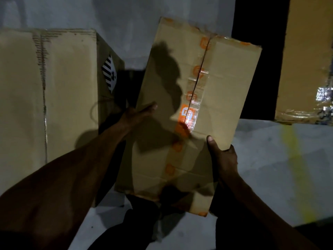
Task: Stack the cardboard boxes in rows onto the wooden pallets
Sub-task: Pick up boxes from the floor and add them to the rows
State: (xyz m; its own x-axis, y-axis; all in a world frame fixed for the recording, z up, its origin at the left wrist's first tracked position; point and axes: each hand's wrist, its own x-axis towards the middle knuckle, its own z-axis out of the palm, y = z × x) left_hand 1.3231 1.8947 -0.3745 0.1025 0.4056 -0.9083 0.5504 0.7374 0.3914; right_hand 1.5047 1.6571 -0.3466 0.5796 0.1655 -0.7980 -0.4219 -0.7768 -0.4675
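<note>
Dim storeroom with a pale concrete floor (270,159) crossed by a faded yellow line (295,168), and a grey wall (126,24) behind. The landmark is the carried box (189,114), a long cardboard carton sealed along its top seam with clear tape bearing orange logos, held tilted above the floor in mid-frame.

The left hand (138,114) lies against the left edge of the carried box, thumb stretched across the top face; whether its other fingers curl beneath cannot be told. The right hand (223,157) clamps the near right edge, thumb on top and fingers wrapped round the side. The hands are thus apart, one on each long side.

To do the step well, judging from this pose: keep both grips opposed and level so the carton does not twist, carry it close to the body, and square its long edge to the neighbouring box before lowering it.

Count: three cardboard boxes in view, namely the carried box, a large box (54,87) to its left with a striped diamond label (110,73), and a wrapped box (306,69) to its right with crumpled plastic film. No wooden pallet is visible.
</note>
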